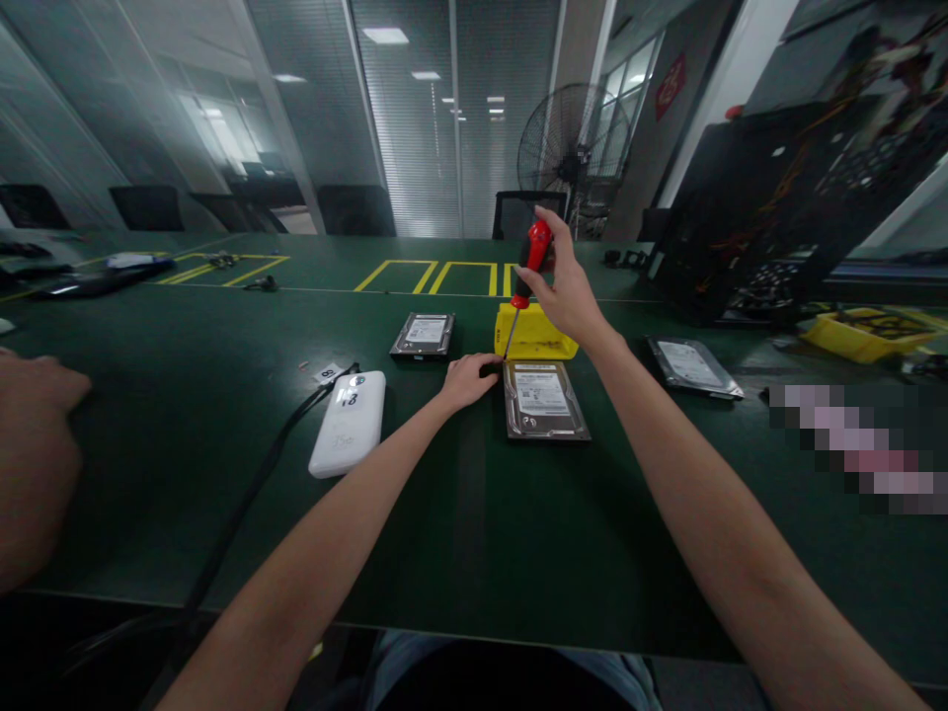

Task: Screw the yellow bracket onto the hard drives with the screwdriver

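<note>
Upright but leaning a little, a red and black screwdriver (534,259) is gripped by its handle in my right hand (569,286). Its tip points down at the far left corner of a hard drive (546,400), which lies flat with its label up. My left hand (469,381) is at that same corner, fingertips pinched together beside the tip; whatever they hold is too small to make out. Just behind the drive stands a yellow plastic bin (544,334).
A second hard drive (425,336) lies to the left, a third drive (692,367) to the right. A white power bank (348,425) with a black cable (263,474) sits near my left forearm. Another person's arm (37,444) rests at far left. An open computer case (770,217) stands right.
</note>
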{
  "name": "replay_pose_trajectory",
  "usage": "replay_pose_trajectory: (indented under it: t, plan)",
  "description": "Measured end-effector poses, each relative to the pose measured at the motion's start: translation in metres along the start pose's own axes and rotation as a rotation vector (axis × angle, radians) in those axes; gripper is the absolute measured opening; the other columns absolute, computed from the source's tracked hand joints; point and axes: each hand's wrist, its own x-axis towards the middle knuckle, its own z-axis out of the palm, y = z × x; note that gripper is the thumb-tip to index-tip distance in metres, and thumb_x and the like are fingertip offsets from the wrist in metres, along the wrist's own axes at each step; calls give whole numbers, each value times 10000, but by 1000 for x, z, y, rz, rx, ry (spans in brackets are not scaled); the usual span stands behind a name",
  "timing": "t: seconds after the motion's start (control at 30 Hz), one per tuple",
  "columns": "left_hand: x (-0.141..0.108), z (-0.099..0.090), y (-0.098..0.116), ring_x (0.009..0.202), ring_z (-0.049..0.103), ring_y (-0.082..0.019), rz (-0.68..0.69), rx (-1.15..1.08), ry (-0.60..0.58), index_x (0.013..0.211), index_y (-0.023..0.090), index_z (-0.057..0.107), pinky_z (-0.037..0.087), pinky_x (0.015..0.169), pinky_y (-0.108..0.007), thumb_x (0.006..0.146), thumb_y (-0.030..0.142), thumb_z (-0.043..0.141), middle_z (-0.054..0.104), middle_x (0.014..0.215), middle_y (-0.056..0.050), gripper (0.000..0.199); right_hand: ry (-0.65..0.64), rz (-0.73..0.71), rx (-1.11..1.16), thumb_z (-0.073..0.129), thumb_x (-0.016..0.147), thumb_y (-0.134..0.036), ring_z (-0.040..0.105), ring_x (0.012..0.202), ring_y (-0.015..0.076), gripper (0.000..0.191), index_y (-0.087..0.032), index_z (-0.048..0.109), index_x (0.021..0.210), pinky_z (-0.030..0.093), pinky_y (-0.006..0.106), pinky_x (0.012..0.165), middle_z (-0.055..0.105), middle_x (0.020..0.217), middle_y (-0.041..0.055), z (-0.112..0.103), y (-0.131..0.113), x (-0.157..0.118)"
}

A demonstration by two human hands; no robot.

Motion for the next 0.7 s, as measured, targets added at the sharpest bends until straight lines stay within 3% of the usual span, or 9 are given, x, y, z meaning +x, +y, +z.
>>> replay_pose_trajectory:
  t: [0.37, 0.5, 0.6, 0.7]
  plan:
    - [0, 1, -3, 1168, 482, -205, 20, -14, 5, 1173, 237, 553, 348, 1010, -385, 806, 284, 474, 570, 1233, 5, 378, -21, 22, -36, 403, 840, -249, 229, 1345, 247, 638, -257, 105, 1404, 329, 489, 1045, 310, 1409, 47, 1, -5, -1]
    - [0, 1, -2, 1170, 481, -205, 19, -16, 6, 1166, 227, 560, 348, 1012, -374, 801, 283, 479, 571, 1232, 6, 379, -5, 43, 24, 436, 833, -277, 366, 1258, 235, 655, -226, 103, 1394, 398, 420, 995, 367, 1357, 75, 4, -4, 0]
    - [1, 1, -2, 1170, 480, -203, 11, -8, 4, 1164, 236, 562, 344, 1015, -368, 799, 280, 483, 572, 1231, 14, 376, -1, 91, 60, 474, 821, -316, 515, 1056, 207, 576, -200, 233, 1330, 451, 375, 924, 469, 1233, 90, 10, 1, 5]
    - [1, 2, -3, 1173, 477, -202, -2, -4, 7, 1169, 248, 558, 345, 1016, -367, 801, 282, 486, 569, 1236, 21, 377, 18, 129, 40, 509, 803, -382, 539, 941, 199, 429, -187, 403, 1170, 470, 370, 875, 536, 1067, 85, 17, 7, 10]
